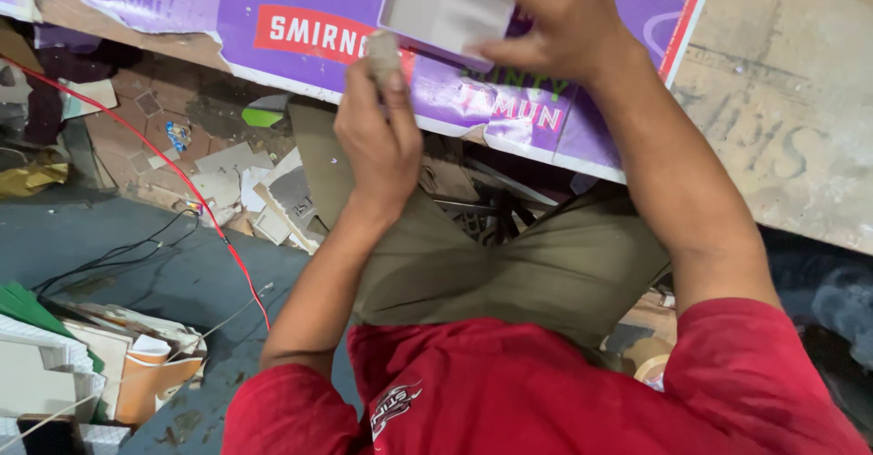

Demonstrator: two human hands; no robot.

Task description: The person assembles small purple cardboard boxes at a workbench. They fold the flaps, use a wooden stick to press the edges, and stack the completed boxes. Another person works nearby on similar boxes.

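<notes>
Fingers of the left hand (377, 137) are curled tight around a small grey block (382, 53), looks like a sanding pad, which pokes out above the fist and sits right at the lower left edge of a white box-shaped piece (436, 5). Right hand (555, 19) is clamped over that white piece from its right side, pinning it on a purple printed board (300, 19). Below both grips are olive trousers (509, 264) and a red shirt (546, 391); a red wire (195, 191) trails across the floor, well left of the fist.
</notes>
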